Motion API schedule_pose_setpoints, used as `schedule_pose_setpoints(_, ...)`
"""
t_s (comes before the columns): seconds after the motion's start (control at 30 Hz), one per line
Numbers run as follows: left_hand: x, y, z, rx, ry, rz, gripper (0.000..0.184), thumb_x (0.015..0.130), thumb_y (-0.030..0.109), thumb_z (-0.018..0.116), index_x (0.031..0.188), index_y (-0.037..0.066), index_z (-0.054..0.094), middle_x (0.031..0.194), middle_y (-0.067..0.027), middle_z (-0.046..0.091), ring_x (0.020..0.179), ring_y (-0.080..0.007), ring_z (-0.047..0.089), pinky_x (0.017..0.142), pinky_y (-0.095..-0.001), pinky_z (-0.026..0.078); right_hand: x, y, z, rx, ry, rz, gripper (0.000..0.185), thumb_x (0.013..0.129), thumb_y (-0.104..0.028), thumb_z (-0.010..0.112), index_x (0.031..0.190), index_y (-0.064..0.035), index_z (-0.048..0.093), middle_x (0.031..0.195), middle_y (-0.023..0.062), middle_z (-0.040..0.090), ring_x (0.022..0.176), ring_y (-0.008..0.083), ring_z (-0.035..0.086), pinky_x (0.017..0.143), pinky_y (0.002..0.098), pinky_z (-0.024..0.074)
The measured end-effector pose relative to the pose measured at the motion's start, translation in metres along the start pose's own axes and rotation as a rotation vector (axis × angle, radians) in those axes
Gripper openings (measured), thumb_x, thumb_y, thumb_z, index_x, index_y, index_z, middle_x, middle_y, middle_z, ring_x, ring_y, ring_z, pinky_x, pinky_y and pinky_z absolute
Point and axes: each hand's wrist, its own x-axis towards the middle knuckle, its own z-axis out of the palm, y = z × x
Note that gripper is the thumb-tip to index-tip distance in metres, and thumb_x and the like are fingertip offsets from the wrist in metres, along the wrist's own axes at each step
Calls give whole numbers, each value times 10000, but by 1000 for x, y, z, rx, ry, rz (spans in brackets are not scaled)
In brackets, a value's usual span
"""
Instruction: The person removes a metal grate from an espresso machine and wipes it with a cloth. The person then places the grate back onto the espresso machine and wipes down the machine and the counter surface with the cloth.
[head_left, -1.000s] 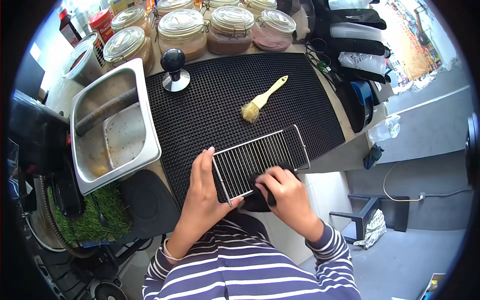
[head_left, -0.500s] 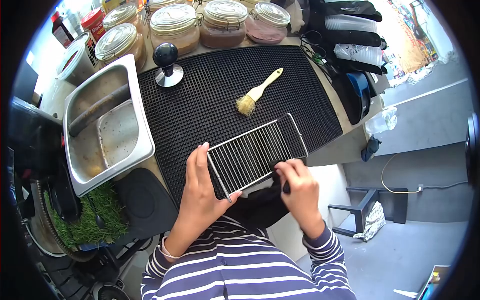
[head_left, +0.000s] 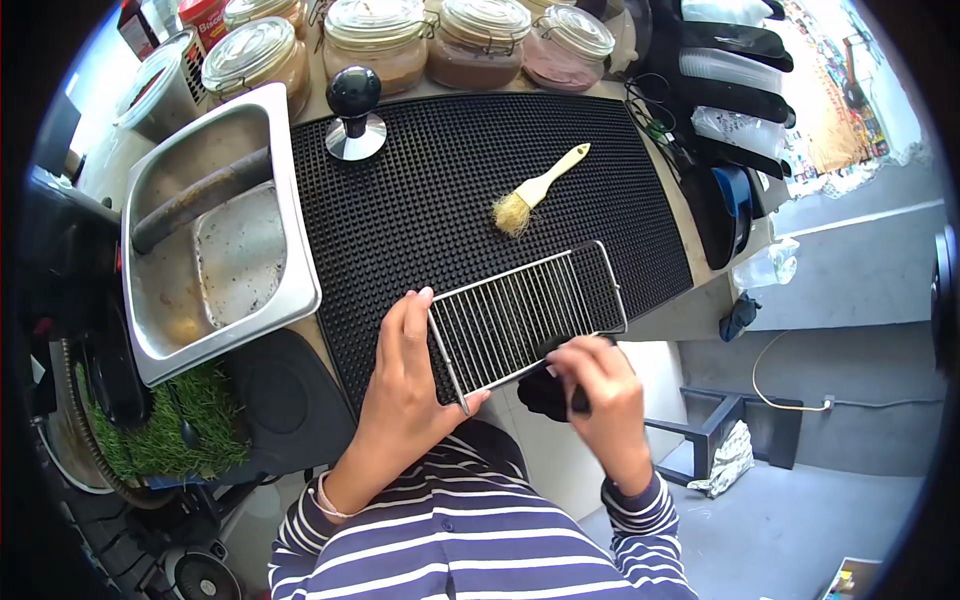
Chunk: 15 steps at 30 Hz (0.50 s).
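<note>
My left hand [head_left: 402, 390] grips the left end of a metal wire rack [head_left: 512, 315], fingers on the far corner and thumb at the near one. The rack is tilted just above the black rubber mat [head_left: 420, 210]. My right hand [head_left: 606, 400], slightly blurred, is closed on a black cloth [head_left: 542, 394] at the rack's near right edge. Part of the cloth hangs below the rack, and the rest is hidden by the fingers. Beyond the rack, a pale-handled brush [head_left: 540, 190] lies on the mat.
A coffee tamper [head_left: 355, 115] stands at the mat's far left. Left of it sits a steel bin with a crossbar [head_left: 210, 195]. Several clip-top glass jars [head_left: 375, 45] line the back. Black cup holders [head_left: 735, 75] stand at the right.
My right hand has moved slightly down with the black cloth, and less cloth shows under the rack. The view has shifted a little; my left hand keeps its grip.
</note>
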Motion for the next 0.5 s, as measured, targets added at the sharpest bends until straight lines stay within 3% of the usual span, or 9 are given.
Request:
schedule_pose_setpoints(0.1,0,-2,0,1,10,8,1008,547,150,805,1322,-46,192,1242,-258,313,1158,-414,382,958,-429,384,4,-18,13,56,-126,-237,372,561,34,630,916,-80,631,951,17,619,667,196,522,559,278,437)
schedule_pose_setpoints(0.2,0,-2,0,-12,7,7,1016,537,157,812,1322,-34,196,1244,-250,317,1160,-408,381,960,-429,384,-2,-12,16,16,-124,-224,397,557,47,617,932,-86,628,919,17,616,652,203,505,544,285,421)
schedule_pose_setpoints(0.23,1,-2,-1,-9,7,7,1018,536,159,814,1322,-33,196,1243,-249,317,1161,-407,381,961,-428,385,-4,0,16,-66,-57,-225,280,622,-17,587,891,-89,623,916,-13,600,616,173,481,522,266,428)
schedule_pose_setpoints(0.37,1,-1,-1,-13,0,-3,1027,532,164,816,1324,-29,192,1241,-246,320,1162,-404,380,962,-426,386,-1,22,-2,-187,-84,-49,290,621,10,575,896,-76,608,917,6,597,663,221,511,550,307,449)
schedule_pose_setpoints(0.5,1,-1,-1,-5,-1,5,1025,535,175,815,1324,-28,194,1239,-243,320,1161,-400,381,964,-427,384,-4,10,11,-219,-2,-67,333,594,49,571,904,-69,604,914,18,591,667,219,510,563,303,448)
